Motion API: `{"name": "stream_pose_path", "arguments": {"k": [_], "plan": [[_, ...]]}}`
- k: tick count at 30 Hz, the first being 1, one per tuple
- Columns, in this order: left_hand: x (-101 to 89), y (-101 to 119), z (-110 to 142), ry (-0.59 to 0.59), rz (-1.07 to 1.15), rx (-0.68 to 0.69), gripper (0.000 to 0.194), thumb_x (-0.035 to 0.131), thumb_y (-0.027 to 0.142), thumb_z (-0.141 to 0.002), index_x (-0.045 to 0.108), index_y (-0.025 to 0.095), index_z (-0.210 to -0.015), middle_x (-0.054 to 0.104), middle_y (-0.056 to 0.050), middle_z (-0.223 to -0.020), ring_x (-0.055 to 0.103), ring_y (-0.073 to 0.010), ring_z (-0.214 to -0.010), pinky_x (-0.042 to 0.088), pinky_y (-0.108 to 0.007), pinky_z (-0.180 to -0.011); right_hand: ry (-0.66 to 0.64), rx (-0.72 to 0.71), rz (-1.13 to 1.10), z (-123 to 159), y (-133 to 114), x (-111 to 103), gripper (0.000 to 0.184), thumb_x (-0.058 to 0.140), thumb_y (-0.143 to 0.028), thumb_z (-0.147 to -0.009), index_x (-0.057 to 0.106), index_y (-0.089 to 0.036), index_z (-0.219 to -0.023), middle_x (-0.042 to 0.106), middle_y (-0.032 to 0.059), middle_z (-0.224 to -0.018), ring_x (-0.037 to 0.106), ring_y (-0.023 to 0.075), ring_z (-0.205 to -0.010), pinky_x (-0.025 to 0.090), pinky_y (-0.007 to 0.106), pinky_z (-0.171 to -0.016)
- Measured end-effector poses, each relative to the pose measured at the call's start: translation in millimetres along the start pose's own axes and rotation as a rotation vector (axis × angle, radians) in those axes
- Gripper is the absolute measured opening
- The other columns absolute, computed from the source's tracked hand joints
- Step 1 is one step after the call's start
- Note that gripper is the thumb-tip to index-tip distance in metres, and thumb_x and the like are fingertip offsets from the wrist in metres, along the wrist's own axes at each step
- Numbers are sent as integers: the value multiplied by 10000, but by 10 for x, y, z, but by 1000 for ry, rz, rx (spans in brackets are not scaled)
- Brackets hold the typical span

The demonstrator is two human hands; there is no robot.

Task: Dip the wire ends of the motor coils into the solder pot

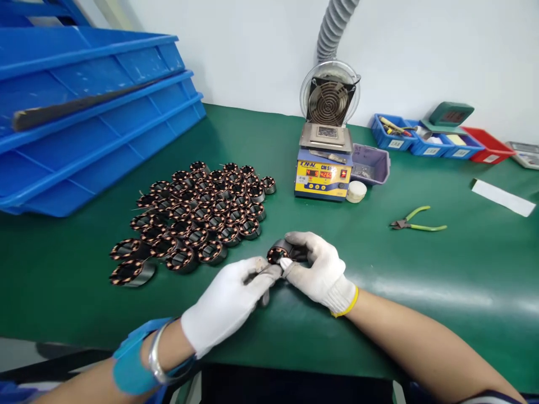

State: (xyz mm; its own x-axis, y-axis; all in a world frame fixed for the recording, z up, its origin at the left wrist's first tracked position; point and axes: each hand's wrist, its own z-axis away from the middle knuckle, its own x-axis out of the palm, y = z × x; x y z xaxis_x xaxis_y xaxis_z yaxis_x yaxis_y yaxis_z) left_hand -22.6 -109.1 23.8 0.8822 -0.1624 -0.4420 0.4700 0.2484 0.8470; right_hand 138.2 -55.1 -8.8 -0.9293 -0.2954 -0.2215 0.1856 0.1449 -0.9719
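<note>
A motor stator (277, 255), a dark ring with copper windings, is held just above the near middle of the green bench. My right hand (315, 266), in a white glove with a yellow cuff edge, wraps its thumb and fingers around the ring's right side. My left hand (236, 292), also gloved in white, has thumb and fingers pinched together at the stator's lower left edge. Whatever lies between those left fingertips is hidden. To the left stands a large cluster of similar stators (197, 213), with the nearest ones close to my left hand.
A yellow-and-blue solder pot (322, 177) stands behind my hands, with a fan (328, 101) and grey hose (337, 25) above. Green-handled cutters (416, 220) lie right. Blue crates (105, 112) rise at left. Small bins (429, 143), a purple tray (373, 163) and a white strip (503, 196) are right.
</note>
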Motion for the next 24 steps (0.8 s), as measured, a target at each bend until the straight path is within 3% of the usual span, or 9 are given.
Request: {"name": "stream_pose_path", "arguments": {"k": [4, 8, 12, 16, 20, 24], "plan": [[-80, 45, 126, 17, -42, 99, 425, 462, 431, -849, 503, 186, -504, 525, 15, -502, 481, -104, -472, 383, -216, -475, 68, -83, 196, -3, -15, -115, 370, 674, -288, -693, 640, -220, -1056, 684, 31, -1023, 658, 174, -897, 565, 300, -781], [-71, -29, 173, -28, -126, 193, 412, 418, 431, -859, 482, 195, -527, 524, 11, -509, 500, -118, -492, 389, -226, -504, 189, -174, 318, -231, -125, -432, 375, 651, -305, -732, 617, -206, -1092, 692, 34, -985, 662, 169, -854, 559, 306, -794], [153, -163, 87, -165, -387, 244, 251, 440, 334, -847, 584, 199, -694, 637, -8, -675, 580, -155, -643, 389, -252, -604, 315, -303, 659, -892, -489, -929, 347, 597, -312, -768, 620, -223, -1102, 681, 32, -1006, 645, 198, -914, 529, 354, -856], [244, -191, 39, -212, -529, 281, 191, 446, 275, -832, 604, 211, -744, 672, -7, -758, 605, -167, -703, 368, -267, -637, 325, -291, 1183, -1775, -936, -1309, 422, 573, -364, -785, 592, -215, -1179, 634, 88, -1112, 597, 289, -991, 497, 451, -845], [190, -146, 37, -248, -499, 222, 167, 464, 250, -813, 607, 219, -732, 677, 10, -752, 609, -155, -708, 367, -248, -625, 199, -258, 1518, -2400, -1139, -1390, 409, 546, -323, -812, 569, -165, -1188, 602, 135, -1128, 577, 287, -1005, 471, 419, -850], [197, -138, 66, -167, -505, 201, 138, 497, 228, -781, 633, 246, -760, 682, 29, -773, 600, -154, -731, 369, -239, -643, 129, -200, 1655, -2695, -1110, -1315, 399, 552, -307, -809, 564, -161, -1180, 582, 166, -1152, 582, 329, -1015, 482, 455, -826]]}}
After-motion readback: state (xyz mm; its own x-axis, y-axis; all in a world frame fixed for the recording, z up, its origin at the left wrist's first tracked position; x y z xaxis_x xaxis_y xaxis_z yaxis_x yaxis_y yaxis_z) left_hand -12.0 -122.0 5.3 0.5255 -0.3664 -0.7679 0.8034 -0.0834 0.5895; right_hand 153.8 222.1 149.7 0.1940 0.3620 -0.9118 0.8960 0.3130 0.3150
